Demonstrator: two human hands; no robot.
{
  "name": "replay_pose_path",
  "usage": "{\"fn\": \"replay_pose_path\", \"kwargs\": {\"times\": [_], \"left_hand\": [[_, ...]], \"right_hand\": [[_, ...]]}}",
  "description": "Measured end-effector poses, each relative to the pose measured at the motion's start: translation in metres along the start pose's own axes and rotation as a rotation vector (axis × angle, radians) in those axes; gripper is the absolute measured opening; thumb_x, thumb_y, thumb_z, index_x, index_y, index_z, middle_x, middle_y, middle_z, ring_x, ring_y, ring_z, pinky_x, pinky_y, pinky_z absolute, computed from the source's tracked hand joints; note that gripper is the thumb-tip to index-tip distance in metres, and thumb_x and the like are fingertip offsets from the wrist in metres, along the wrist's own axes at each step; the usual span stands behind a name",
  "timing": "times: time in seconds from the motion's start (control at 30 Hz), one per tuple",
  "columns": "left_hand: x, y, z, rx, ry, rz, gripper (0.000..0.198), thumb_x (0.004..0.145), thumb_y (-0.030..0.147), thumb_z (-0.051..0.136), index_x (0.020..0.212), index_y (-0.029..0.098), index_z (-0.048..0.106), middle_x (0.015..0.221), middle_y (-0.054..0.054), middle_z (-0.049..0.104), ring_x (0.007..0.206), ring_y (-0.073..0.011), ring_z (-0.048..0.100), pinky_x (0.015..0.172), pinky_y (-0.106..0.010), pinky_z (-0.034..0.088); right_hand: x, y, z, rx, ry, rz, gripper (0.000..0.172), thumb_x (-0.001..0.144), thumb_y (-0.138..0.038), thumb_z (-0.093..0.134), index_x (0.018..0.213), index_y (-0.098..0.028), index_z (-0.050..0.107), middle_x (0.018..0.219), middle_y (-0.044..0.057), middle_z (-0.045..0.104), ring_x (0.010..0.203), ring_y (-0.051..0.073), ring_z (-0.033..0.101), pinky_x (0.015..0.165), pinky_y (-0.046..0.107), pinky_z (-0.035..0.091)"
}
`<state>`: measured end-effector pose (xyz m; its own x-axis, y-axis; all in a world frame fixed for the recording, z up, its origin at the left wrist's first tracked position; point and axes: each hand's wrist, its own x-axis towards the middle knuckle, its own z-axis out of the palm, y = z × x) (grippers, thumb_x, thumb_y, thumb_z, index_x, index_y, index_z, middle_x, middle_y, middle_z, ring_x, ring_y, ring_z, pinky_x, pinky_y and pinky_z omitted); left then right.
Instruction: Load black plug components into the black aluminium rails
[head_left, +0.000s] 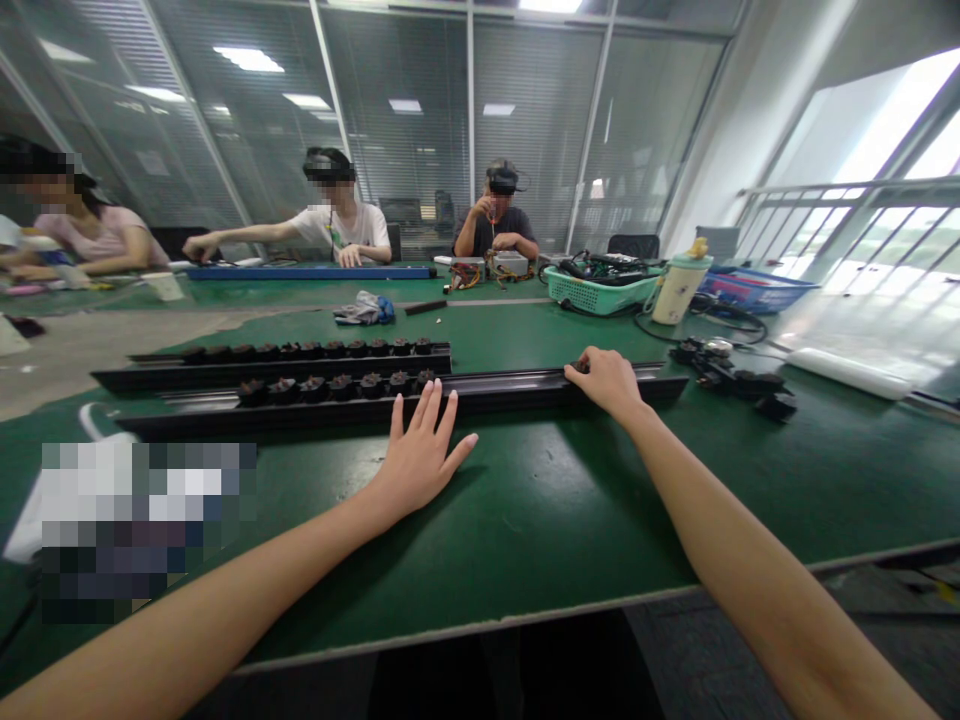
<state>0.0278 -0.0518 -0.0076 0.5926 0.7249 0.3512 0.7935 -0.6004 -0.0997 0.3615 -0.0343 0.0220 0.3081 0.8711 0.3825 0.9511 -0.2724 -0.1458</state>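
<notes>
A long black rail (510, 392) with a shiny inner channel lies across the green table. Several small round black parts (314, 387) with brownish tops sit in a row along its left half. My left hand (420, 455) is spread flat, its fingertips at the rail's near edge beside the rightmost parts in the row. Toward the rail's right end, my right hand (611, 380) pinches a small dark part (580, 367), mostly hidden by the fingers, at the channel. Behind lies a second black rail (300, 366) with a similar row.
More black parts (739, 375) lie loosely at the right, near a white roll (851, 373). Farther back stand a green basket (600, 292), a cream bottle (681, 288) and a blue basket (772, 290). Grey-blue gloves (365, 309) lie mid-table. Several people sit opposite.
</notes>
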Motion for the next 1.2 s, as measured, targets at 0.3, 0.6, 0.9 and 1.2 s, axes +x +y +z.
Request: {"fn": "replay_pose_path", "kwargs": {"times": [0.3,0.6,0.9,1.2], "left_hand": [[0.0000,0.0004,0.0015,0.017,0.019,0.003,0.075,0.106,0.058,0.018,0.163,0.011,0.027,0.171,-0.019,0.018,0.161,-0.0311,0.009,0.128,-0.061,0.007],[0.0008,0.0003,0.0011,0.002,0.013,0.003,0.076,0.105,0.059,0.017,0.163,0.011,0.026,0.172,-0.018,0.017,0.161,-0.0301,0.010,0.128,-0.060,0.006],[0.0012,0.0004,0.0004,0.005,-0.005,0.002,0.076,0.105,0.059,0.016,0.163,0.010,0.026,0.172,-0.018,0.016,0.161,-0.0307,0.009,0.128,-0.061,0.006],[0.0010,0.0009,0.0007,0.032,0.005,0.007,0.075,0.106,0.058,0.018,0.163,0.010,0.026,0.172,-0.019,0.017,0.161,-0.0314,0.009,0.128,-0.061,0.007]], "right_hand": [[0.0003,0.0001,0.0010,0.010,0.003,0.004,0.030,0.094,-0.043,0.055,0.095,-0.017,0.069,0.102,0.015,0.075,0.100,0.029,0.067,0.080,0.036,0.046],[0.0011,0.0025,0.0030,0.002,0.016,0.011,0.030,0.094,-0.044,0.055,0.096,-0.018,0.069,0.102,0.015,0.075,0.098,0.029,0.067,0.079,0.036,0.046],[0.0009,0.0028,0.0021,0.004,0.004,0.021,0.030,0.094,-0.044,0.054,0.096,-0.018,0.068,0.103,0.015,0.075,0.101,0.030,0.067,0.079,0.036,0.046],[0.0010,0.0005,-0.0009,-0.007,-0.029,0.052,0.030,0.094,-0.044,0.055,0.099,-0.018,0.069,0.105,0.015,0.075,0.103,0.029,0.067,0.081,0.035,0.046]]}}
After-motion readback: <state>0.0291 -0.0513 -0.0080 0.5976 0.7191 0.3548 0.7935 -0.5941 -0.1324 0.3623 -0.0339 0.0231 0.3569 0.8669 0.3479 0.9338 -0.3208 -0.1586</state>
